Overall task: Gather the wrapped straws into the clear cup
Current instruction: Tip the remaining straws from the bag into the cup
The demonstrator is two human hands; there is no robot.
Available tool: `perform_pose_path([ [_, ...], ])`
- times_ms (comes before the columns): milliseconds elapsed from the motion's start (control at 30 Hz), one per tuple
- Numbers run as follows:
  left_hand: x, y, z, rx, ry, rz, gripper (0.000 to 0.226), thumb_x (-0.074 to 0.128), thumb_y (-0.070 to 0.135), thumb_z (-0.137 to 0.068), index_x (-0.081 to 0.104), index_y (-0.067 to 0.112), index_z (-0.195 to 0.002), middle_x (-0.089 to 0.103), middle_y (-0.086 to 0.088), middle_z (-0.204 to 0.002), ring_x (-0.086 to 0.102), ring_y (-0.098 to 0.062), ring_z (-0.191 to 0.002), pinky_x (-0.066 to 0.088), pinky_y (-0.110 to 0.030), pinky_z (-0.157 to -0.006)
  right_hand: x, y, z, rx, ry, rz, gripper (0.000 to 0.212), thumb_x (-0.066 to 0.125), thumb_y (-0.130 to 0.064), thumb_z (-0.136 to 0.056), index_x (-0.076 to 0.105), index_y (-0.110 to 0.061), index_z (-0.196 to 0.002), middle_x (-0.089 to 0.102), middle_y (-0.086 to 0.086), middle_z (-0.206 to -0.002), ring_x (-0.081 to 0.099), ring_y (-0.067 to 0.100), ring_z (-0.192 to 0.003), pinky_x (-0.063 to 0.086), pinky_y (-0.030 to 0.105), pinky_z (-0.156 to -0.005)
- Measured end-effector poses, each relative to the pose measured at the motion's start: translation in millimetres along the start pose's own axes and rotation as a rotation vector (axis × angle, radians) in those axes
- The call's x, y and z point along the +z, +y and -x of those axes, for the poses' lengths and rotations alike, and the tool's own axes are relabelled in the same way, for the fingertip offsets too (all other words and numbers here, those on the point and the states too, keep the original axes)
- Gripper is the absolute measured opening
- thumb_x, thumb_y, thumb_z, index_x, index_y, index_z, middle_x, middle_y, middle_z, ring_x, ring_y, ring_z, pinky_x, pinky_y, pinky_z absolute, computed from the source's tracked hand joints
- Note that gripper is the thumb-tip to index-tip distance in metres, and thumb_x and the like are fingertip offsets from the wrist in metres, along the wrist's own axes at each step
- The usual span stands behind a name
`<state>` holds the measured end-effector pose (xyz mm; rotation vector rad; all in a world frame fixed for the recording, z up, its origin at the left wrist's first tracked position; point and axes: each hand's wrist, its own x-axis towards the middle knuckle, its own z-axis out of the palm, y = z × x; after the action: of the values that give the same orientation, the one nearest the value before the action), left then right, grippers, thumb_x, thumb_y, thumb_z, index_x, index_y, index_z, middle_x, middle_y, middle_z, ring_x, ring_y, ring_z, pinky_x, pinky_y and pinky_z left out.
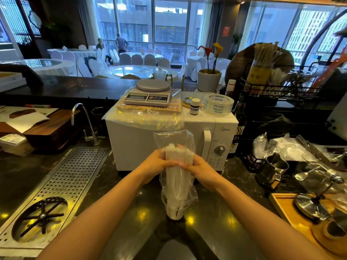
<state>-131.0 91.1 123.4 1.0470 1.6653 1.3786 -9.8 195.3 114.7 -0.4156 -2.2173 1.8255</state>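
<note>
A bundle of white wrapped straws (175, 177) stands upright inside a clear plastic bag (173, 139). Its lower end sits in the clear cup (174, 211) on the dark counter. My left hand (156, 166) grips the bundle through the bag from the left. From the right, my right hand (201, 170) holds the same bundle at about the same height. The bag's open top sticks up above both hands. The cup's rim is partly veiled by the bag.
A white microwave (221, 128) stands right behind the straws, with a kitchen scale (150, 94) on top. A perforated metal drain tray (62, 184) lies left. Metal pitcher (272, 169), spoons and a wooden tray (289, 209) crowd the right. A tap (82, 119) rises at the back left.
</note>
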Motion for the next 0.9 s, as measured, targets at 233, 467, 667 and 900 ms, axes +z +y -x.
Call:
perform_pose_path([
  [233, -2, -2, -9, 0.011, -0.031, -0.004, 0.036, 0.061, 0.007, -0.082, 0.055, 0.014, -0.117, 0.065, 0.001, -0.103, 0.063, -0.006, -0.093, 0.055, -0.013, -0.07, -10, 2, -6, -0.024, -0.019, 0.028, 0.055, 0.05, -0.013, -0.09, 0.03, -0.034, -0.136, 0.05, -0.024, -0.114, 0.052, -0.005, -0.104, 0.048, 0.017, -0.085],
  [467, -6, 8, -11, -0.001, -0.005, -0.098, 0.026, 0.056, 0.011, -0.086, 0.059, 0.016, -0.112, 0.066, 0.001, -0.103, 0.063, -0.009, -0.096, 0.054, -0.022, -0.081, -19, -7, -5, -0.071, 0.014, 0.002, 0.051, 0.051, -0.007, -0.089, 0.035, -0.038, -0.126, 0.054, -0.019, -0.11, 0.054, -0.002, -0.103, 0.051, 0.015, -0.083],
  [667, -6, 35, -2, 0.062, 0.036, -0.088, 0.022, 0.048, 0.009, -0.089, 0.064, 0.023, -0.09, 0.067, 0.002, -0.093, 0.062, -0.013, -0.092, 0.048, -0.033, -0.09, -24, -27, 1, -0.116, 0.047, 0.015, 0.049, 0.049, -0.007, -0.09, 0.036, -0.027, -0.133, 0.06, -0.01, -0.106, 0.057, -0.003, -0.097, 0.05, 0.006, -0.078],
  [900, 2, 65, 5, 0.165, 0.152, -0.04, 0.015, 0.051, 0.008, -0.087, 0.063, 0.017, -0.09, 0.065, 0.001, -0.086, 0.061, -0.011, -0.083, 0.049, -0.03, -0.083, -33, -40, 10, -0.193, 0.205, -0.069, 0.039, 0.054, -0.01, -0.087, 0.045, -0.036, -0.115, 0.059, 0.0, -0.111, 0.056, 0.015, -0.107, 0.047, 0.03, -0.095],
])
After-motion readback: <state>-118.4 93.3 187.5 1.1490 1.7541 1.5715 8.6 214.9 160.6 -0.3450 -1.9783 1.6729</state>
